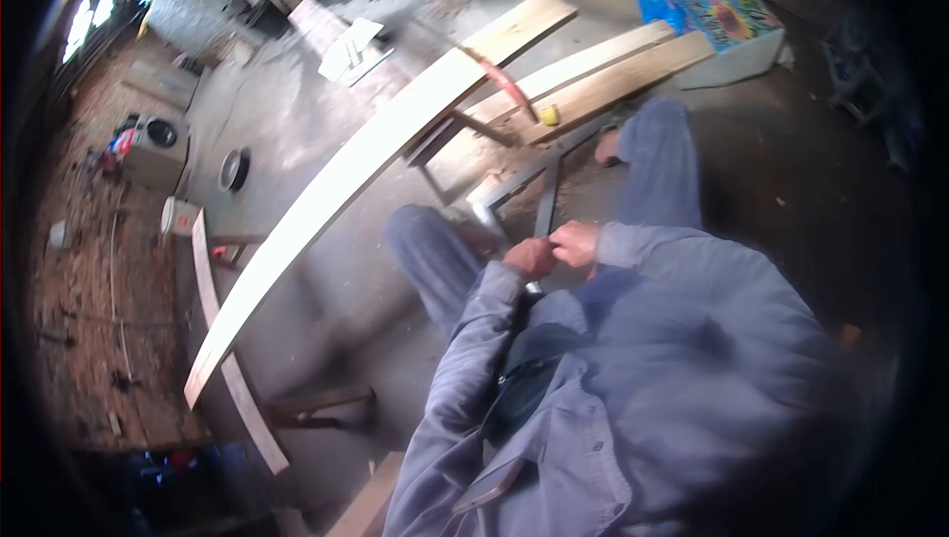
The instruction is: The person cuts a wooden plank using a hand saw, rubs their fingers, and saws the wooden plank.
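Note:
My left hand (530, 257) and my right hand (575, 242) are close together in front of my lap. Both have curled fingers, and whatever they grip is hidden inside them. Just beyond them, a dark flat bar (547, 203) runs up to meet a second dark bar (524, 177) at an angle. A shiny metal end (486, 213) shows beside my left knee. Past my knees, a long pale board (346, 166) slants across, raised on a support. A saw with a reddish curved handle (509, 89) lies against its far part.
Two more boards (633, 77) lie beyond the bars, with a small yellow object (549, 116) on one. A colourful bag (717, 18) rests behind them. At left are a narrow plank (252, 413), a white bucket (179, 217), a dark bowl (233, 170) and a brick wall (89, 290).

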The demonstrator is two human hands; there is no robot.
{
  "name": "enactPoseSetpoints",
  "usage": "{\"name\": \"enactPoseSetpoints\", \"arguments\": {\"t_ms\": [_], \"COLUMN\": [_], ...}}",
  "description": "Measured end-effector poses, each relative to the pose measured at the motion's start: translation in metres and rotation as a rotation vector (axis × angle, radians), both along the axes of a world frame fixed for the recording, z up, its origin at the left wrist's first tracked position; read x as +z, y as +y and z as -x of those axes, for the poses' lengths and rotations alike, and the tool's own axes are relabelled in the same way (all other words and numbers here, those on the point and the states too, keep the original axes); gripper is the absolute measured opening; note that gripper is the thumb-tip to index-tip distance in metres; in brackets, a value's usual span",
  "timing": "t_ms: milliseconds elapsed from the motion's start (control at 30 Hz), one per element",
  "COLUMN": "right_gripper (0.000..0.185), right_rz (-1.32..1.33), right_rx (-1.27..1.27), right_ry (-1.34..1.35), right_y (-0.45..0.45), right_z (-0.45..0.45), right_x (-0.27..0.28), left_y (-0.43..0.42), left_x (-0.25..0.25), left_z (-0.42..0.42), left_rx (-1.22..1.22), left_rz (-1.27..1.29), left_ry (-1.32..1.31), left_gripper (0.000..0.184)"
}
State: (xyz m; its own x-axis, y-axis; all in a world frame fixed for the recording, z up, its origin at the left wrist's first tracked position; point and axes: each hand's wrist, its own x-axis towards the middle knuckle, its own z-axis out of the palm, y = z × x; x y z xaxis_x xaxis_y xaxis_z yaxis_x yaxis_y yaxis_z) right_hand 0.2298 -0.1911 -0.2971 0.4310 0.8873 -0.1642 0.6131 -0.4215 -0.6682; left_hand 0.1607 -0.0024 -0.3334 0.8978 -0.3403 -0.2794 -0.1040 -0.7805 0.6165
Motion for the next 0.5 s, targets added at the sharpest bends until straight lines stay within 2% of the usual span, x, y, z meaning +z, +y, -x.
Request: {"name": "enactPoseSetpoints", "arguments": {"t_ms": [100, 400, 500], "right_gripper": [0.03, 0.024, 0.029], "right_rz": [0.028, 0.038, 0.016], "right_rx": [0.01, 0.001, 0.005], "right_ry": [-0.013, 0.026, 0.042], "right_y": [0.0, -0.001, -0.003], "right_z": [-0.002, -0.003, -0.003], "right_x": [-0.001, 0.009, 0.012], "left_y": [-0.008, -0.005, -0.007], "left_x": [0.025, -0.001, -0.003], "left_z": [0.004, 0.003, 0.002], "left_rx": [0.049, 0.06, 0.066], "left_rz": [-0.056, -0.048, -0.048], "left_ry": [-0.003, -0.074, -0.086], "left_gripper": [0.034, 0.029, 0.028]}}
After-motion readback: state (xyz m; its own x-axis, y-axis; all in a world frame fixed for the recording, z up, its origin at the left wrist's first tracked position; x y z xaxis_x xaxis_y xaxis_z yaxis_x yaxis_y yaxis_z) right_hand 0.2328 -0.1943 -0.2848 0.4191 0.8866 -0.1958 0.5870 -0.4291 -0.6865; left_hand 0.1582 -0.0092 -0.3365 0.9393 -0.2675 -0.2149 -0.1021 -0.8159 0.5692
